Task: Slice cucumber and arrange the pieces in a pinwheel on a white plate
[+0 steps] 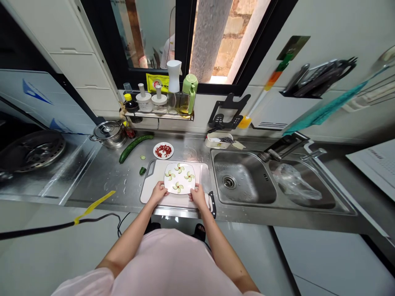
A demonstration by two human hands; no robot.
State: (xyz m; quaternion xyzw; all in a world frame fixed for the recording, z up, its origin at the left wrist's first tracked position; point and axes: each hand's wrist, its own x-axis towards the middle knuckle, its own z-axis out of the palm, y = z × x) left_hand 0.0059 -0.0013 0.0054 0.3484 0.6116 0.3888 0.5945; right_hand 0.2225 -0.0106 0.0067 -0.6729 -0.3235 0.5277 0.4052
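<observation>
Square white ceramic plate (pixel 180 179) with four cucumber-slice fans (pixel 178 187), centred on a white plastic cutting board (pixel 152 179); left hand (pixel 159 192) and right hand (pixel 198 195) have fingers spread over its near edge, grip unclear. Risk: a tilted plate could shed slices. Black-handled knife (pixel 212 204) beside board. Yellow label (pixel 157 82) illegible.

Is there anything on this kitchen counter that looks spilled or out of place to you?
Yes. A cucumber slice and a cut cucumber chunk lie loose on the steel counter, off the cutting board and away from the plate. Water drops are also scattered there, so it looks a little messy.
</observation>
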